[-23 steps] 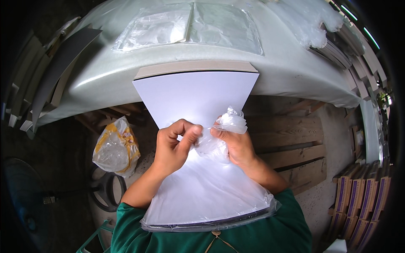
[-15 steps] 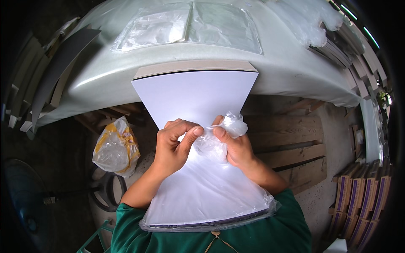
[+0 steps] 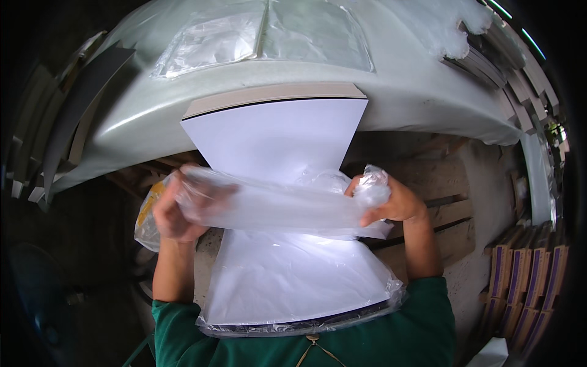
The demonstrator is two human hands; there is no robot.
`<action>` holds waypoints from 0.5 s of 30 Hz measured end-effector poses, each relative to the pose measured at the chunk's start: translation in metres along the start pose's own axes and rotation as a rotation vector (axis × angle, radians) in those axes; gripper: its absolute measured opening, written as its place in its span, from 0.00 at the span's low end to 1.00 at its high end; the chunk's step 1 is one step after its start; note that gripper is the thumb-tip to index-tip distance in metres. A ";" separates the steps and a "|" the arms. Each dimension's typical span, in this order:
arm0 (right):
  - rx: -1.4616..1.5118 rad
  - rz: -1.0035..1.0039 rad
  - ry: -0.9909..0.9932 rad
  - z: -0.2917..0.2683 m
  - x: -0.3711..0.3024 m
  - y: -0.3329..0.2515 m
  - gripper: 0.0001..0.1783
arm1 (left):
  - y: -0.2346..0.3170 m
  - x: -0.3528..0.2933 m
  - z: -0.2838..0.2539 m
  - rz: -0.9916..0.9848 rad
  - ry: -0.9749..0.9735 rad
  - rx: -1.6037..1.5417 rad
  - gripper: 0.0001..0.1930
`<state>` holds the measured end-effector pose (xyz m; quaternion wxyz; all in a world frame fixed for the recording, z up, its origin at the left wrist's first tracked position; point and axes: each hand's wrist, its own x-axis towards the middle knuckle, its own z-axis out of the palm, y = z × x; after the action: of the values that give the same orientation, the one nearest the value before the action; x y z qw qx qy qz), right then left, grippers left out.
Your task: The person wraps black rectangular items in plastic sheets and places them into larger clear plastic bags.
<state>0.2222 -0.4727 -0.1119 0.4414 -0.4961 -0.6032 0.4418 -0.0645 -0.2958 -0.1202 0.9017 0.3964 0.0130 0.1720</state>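
Note:
A clear plastic bag (image 3: 275, 202) stretches crosswise between my two hands, above a large white board or box (image 3: 275, 137). My right hand (image 3: 400, 199) grips its right end, with a crumpled wad of plastic bulging above the thumb. Behind or inside the film at the other end is my left hand (image 3: 177, 211); its fingers are smeared by motion and partly veiled. The far end of the white piece has a thick beige edge and rests against the covered table. Its near part, against my body, is wrapped in clear plastic film (image 3: 293, 275).
The table (image 3: 416, 101) under a pale cover carries flat clear bags (image 3: 312, 33). Grey boards (image 3: 85, 110) stand at left. A plastic sack with yellow tape (image 3: 147, 226) lies below. Wooden slats (image 3: 422, 226) and stacked cartons (image 3: 520, 275) are at right.
My hands have moved apart, the left to the left and the right to the right. The plastic once bunched between them is now spread out into a wide band.

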 end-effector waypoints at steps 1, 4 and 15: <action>-0.051 0.059 0.049 -0.003 -0.007 0.011 0.19 | -0.002 -0.002 -0.002 0.015 0.074 -0.169 0.15; 0.606 0.007 0.427 -0.005 -0.004 0.030 0.10 | -0.032 -0.004 0.002 -0.378 0.055 0.805 0.11; 1.333 -0.118 0.275 0.023 -0.012 0.056 0.29 | -0.074 -0.028 -0.039 -0.418 0.176 0.095 0.22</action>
<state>0.2133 -0.4803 -0.1723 0.7486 -0.1359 -0.1667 0.6272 -0.0746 -0.3229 -0.2032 0.8934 0.4107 0.1814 0.0147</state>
